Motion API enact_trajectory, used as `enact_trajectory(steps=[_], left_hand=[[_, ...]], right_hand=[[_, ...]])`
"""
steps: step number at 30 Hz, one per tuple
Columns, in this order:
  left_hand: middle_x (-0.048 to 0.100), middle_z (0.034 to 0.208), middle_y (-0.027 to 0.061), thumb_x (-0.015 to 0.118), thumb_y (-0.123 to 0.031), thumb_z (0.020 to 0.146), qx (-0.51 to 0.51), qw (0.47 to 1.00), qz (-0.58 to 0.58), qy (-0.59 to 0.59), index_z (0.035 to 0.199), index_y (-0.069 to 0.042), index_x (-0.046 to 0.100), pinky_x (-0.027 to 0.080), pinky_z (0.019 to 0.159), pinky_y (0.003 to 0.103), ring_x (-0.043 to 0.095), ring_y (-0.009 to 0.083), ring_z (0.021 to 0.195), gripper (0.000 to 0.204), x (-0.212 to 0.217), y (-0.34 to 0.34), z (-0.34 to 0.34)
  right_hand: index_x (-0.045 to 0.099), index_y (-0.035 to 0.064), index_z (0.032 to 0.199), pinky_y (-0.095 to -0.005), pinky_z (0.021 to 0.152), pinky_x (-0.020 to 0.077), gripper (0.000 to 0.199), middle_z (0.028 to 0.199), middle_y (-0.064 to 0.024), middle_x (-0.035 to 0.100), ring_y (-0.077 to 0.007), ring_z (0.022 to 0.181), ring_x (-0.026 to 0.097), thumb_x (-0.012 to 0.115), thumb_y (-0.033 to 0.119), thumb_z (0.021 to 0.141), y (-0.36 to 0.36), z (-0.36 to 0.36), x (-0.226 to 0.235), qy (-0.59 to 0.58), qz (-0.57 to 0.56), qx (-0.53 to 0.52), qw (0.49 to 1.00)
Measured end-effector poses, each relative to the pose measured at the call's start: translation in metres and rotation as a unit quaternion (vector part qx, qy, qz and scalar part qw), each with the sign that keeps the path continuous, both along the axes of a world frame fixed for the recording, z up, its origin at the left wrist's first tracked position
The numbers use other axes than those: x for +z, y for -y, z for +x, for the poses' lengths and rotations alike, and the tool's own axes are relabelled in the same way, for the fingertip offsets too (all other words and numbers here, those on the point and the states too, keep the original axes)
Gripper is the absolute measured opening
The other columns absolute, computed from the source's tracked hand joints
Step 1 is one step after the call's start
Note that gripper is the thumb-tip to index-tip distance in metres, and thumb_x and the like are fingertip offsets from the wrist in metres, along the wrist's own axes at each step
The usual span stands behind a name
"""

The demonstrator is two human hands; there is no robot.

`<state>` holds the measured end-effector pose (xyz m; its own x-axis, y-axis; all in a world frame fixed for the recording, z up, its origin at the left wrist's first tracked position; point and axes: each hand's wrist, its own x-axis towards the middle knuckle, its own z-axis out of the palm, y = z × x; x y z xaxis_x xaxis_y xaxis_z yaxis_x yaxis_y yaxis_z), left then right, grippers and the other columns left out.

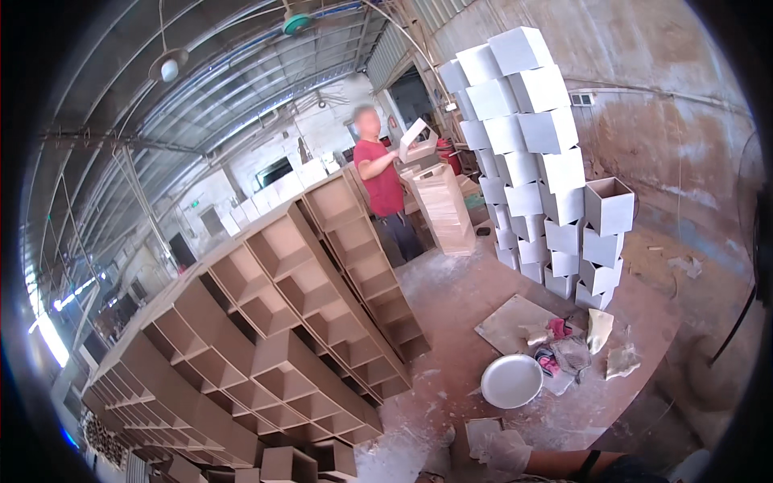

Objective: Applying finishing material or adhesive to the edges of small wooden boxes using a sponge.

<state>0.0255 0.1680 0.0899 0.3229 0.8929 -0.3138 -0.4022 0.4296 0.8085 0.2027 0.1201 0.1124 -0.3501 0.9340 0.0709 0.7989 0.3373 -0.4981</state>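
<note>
A pale-gloved right hand hangs low with its grip impossible to tell, a round white plastic lid just above it on the dusty floor, brown open-faced boxes stacked leftward.

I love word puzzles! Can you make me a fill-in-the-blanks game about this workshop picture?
1. The tall stack of boxes by the wall is painted ____.
2. The person standing at the back wears a ____ shirt.
3. The round white basin sits on the ____.
4. The brown open boxes are stacked on the ____ side of the picture.

Missing words: white, red, floor, left.
</note>
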Motion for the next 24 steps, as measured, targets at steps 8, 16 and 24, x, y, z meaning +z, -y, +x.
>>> enact_trajectory(steps=[8,16,24], left_hand=[[0.055,0.13,0.0095,0.062,-0.038,0.091,0.054,0.992,0.068,-0.09,0.134,-0.005,0.048,0.041,0.103,0.033,0.053,0.0227,0.114,0.055,-0.082,-0.039,-0.03],[0.053,0.131,0.0086,0.073,-0.036,0.084,0.028,0.998,-0.013,0.055,0.133,-0.007,0.049,0.039,0.105,0.037,0.05,0.0243,0.117,0.062,-0.03,-0.015,-0.02],[0.051,0.136,0.0136,0.047,-0.043,0.097,-0.013,1.0,-0.009,0.027,0.139,-0.003,0.043,0.038,0.107,0.038,0.047,0.03,0.124,0.058,-0.06,-0.026,-0.024]], right_hand=[[0.069,0.0158,0.096,-0.0407,0.069,0.0513,0.029,0.087,-0.0072,0.068,-0.0292,0.08,0.066,0.069,0.034,0.074,0.003,-0.002,0.0,-0.019,0.038,0.023,0.999],[0.067,0.0163,0.097,-0.0401,0.074,0.0507,0.017,0.09,-0.0074,0.068,-0.0306,0.084,0.065,0.06,0.023,0.083,0.005,-0.006,0.002,-0.108,0.092,0.008,0.99],[0.068,0.0159,0.094,-0.0429,0.071,0.0504,0.023,0.088,-0.0089,0.067,-0.0314,0.084,0.065,0.066,0.032,0.077,0.006,-0.003,0.011,-0.034,0.03,0.006,0.999]])
